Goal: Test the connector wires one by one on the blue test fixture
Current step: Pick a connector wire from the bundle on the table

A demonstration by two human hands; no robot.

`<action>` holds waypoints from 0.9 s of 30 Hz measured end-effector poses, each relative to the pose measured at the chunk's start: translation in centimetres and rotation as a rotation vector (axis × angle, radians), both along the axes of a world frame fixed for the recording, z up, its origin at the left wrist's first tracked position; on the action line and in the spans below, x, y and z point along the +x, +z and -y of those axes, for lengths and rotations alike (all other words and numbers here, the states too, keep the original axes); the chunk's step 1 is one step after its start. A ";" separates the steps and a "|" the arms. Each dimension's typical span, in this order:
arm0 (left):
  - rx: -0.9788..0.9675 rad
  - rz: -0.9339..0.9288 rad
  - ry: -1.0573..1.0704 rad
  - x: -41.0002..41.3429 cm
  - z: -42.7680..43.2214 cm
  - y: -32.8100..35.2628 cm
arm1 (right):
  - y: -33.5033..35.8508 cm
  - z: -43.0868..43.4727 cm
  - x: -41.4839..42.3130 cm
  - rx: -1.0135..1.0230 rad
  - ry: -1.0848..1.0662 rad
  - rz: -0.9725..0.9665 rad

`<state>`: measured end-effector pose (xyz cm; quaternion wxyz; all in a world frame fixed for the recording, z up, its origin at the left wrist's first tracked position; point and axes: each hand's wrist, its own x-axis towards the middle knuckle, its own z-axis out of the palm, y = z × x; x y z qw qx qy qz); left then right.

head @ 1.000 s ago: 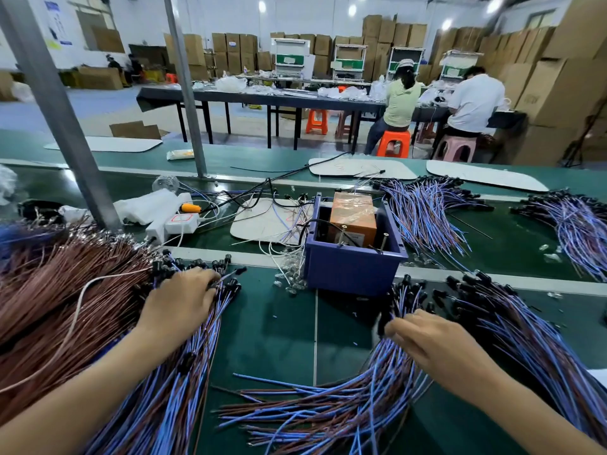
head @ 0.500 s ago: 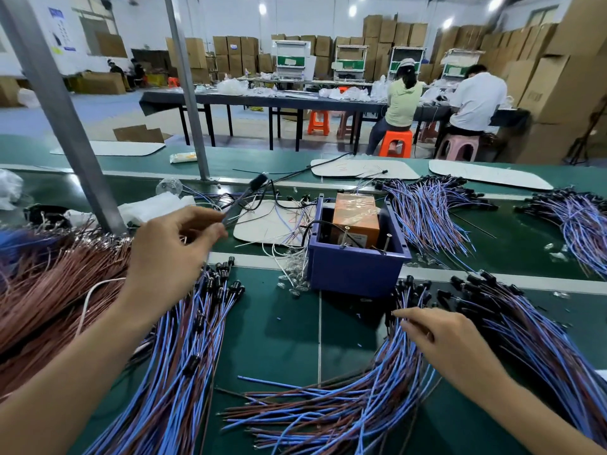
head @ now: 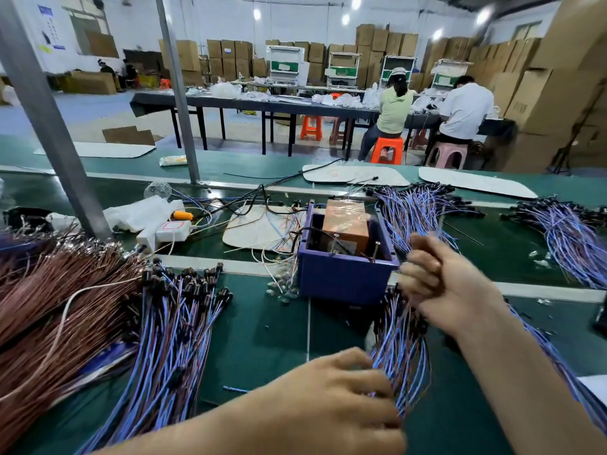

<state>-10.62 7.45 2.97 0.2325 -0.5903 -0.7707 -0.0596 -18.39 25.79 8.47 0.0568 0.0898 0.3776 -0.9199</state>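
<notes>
The blue test fixture (head: 345, 277) is an open blue box with an orange block inside, standing mid-bench. Just to its right my right hand (head: 440, 280) grips the connector end of a bundle of blue and brown wires (head: 400, 349), lifted off the bench. Lower down, my left hand (head: 341, 392) has its fingers at the hanging tail of that bundle; I cannot tell whether they close on it. A second pile of blue connector wires (head: 177, 330) lies to the left.
A heap of brown wires (head: 49, 307) covers the left bench. More blue wire piles (head: 417, 211) (head: 571, 231) lie behind and to the right of the fixture. A slanted metal post (head: 49, 126), a white power strip (head: 164, 231) and loose cables sit behind.
My left hand left the left wire pile and crossed to the bundle's tail. My right hand closed on the bundle's connector end and raised it beside the fixture.
</notes>
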 end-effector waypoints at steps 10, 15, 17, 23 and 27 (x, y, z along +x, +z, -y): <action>-0.172 0.203 0.365 -6.2 2.5 -2.4 | 5.1 -1.3 0.8 0.222 -0.437 -0.580; 0.210 0.626 0.296 -6.5 0.9 -0.6 | 8.1 -2.3 0.9 0.132 -0.202 -0.989; 0.431 0.775 0.292 -6.1 0.2 0.5 | 8.2 -1.1 1.4 0.238 -0.196 -0.959; 1.149 0.902 0.204 -5.1 -0.7 3.3 | 2.6 3.4 2.8 0.365 -0.002 -0.549; 1.104 0.768 0.251 -4.6 -0.1 3.7 | -1.6 5.2 3.1 0.297 0.167 -0.306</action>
